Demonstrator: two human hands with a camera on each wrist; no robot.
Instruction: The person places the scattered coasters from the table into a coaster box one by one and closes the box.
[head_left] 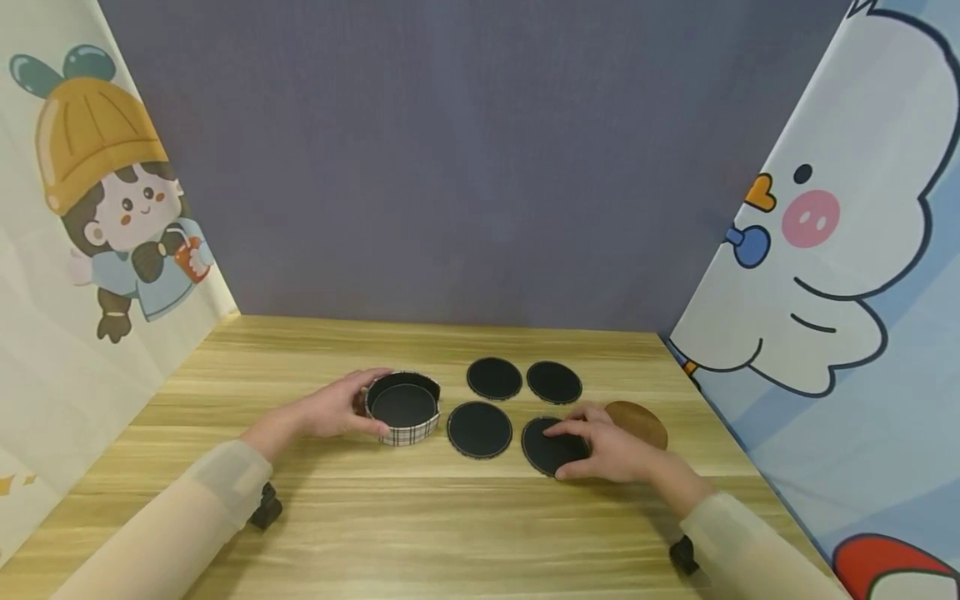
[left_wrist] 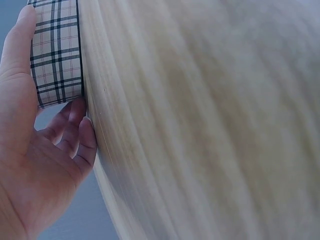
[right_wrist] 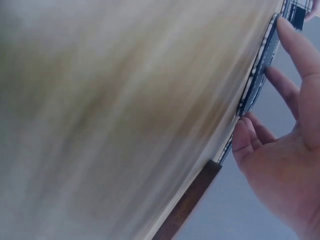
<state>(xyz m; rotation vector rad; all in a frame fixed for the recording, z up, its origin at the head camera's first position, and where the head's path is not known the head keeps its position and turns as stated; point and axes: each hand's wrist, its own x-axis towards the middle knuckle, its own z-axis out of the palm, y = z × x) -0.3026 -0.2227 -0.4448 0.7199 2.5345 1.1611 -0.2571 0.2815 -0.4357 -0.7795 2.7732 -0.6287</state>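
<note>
My left hand (head_left: 339,406) grips a round, plaid-sided coaster holder (head_left: 411,435) from its left, thumb along the near side. The holder has a black inside and a gap in its wall at the right; the left wrist view shows its plaid wall (left_wrist: 56,50) by the thumb, with the fingertips low against the table. My right hand (head_left: 611,446) holds a round black coaster (head_left: 542,448) by its edges, thumb at the near rim, one finger over the top. In the right wrist view, the coaster (right_wrist: 259,70) appears edge-on between thumb and curled fingers.
Three more black coasters (head_left: 480,430), (head_left: 494,378), (head_left: 554,382) lie flat between the holder and the right hand and behind it. A round brown wooden piece (head_left: 637,423) lies just right of that hand. A grey panel (head_left: 450,167) closes the table's (head_left: 420,533) back edge.
</note>
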